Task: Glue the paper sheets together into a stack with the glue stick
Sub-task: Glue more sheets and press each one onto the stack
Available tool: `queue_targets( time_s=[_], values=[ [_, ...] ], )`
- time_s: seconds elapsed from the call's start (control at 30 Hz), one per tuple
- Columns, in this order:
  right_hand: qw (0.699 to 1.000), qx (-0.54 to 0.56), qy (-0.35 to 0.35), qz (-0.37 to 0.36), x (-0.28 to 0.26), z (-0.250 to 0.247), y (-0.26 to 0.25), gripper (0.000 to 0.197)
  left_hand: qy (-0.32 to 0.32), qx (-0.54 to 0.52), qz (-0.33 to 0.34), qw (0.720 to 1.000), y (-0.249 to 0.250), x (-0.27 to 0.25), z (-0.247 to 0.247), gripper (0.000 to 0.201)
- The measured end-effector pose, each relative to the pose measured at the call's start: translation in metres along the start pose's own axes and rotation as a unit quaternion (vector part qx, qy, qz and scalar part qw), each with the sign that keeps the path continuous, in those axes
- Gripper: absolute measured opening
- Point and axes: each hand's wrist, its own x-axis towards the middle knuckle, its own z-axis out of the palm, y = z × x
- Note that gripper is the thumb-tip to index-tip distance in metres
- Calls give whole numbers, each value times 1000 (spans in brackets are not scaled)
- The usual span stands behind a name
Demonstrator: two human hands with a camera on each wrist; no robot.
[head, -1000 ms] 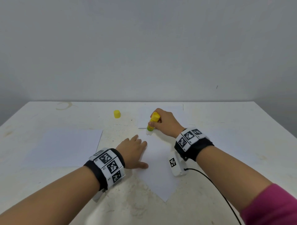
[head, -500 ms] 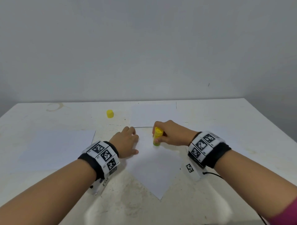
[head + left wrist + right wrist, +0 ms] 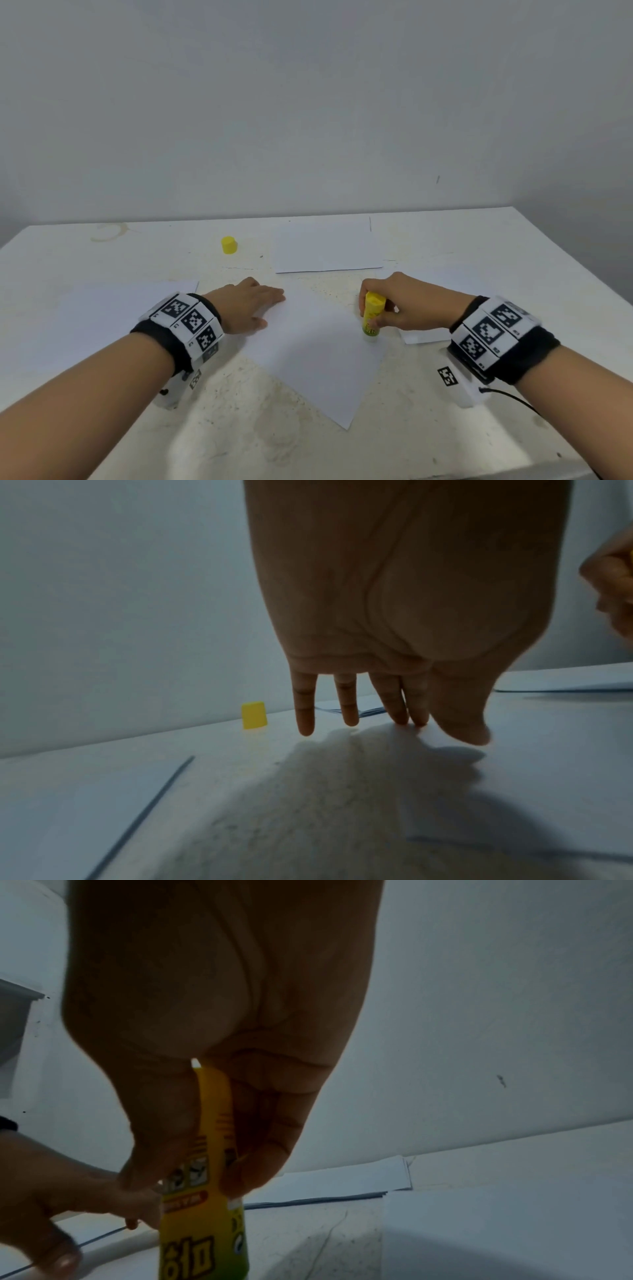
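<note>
The right hand (image 3: 407,303), gripping the glue stick (image 3: 372,317), is now dragging it to the sheet's (image 3: 318,356) right edge; the flat left hand (image 3: 246,305) is pinning the sheet, so gluing is progressing.

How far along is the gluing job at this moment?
Early. Done: the yellow cap is off, standing apart. In hand: the right hand grips the glue stick tip-down on the middle sheet, which the left hand holds flat. Left: the far sheet and the left sheet lie separate, unstacked.

A bare test room (lab-like): stained white table (image 3: 445,428) against blank grey wall (image 3: 308,102).
</note>
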Motion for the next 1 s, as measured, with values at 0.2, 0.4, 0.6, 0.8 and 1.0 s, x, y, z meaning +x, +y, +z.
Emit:
queue_targets(
  time_s=[0.2,0.4,0.6,0.8,1.0],
  values=[
    [999,-42,-22,21,0,-20,1,18,-20,80,31,996,-4,-17,9,79],
    [859,462,220,-13,23,-31,-11,17,-89,64,9,994,-2,-32,27,131],
    [689,710,132,58,93,2,-38,25,-97,-4,-38,995,-1,-38,34,120],
    [786,607,113,37,167,21,-75,11,-83,-77,-67,991,-4,-32,44,150],
    [948,243,188,83,219,27,-101,41,-90,-103,-100,986,-2,-26,47,108]
  ],
)
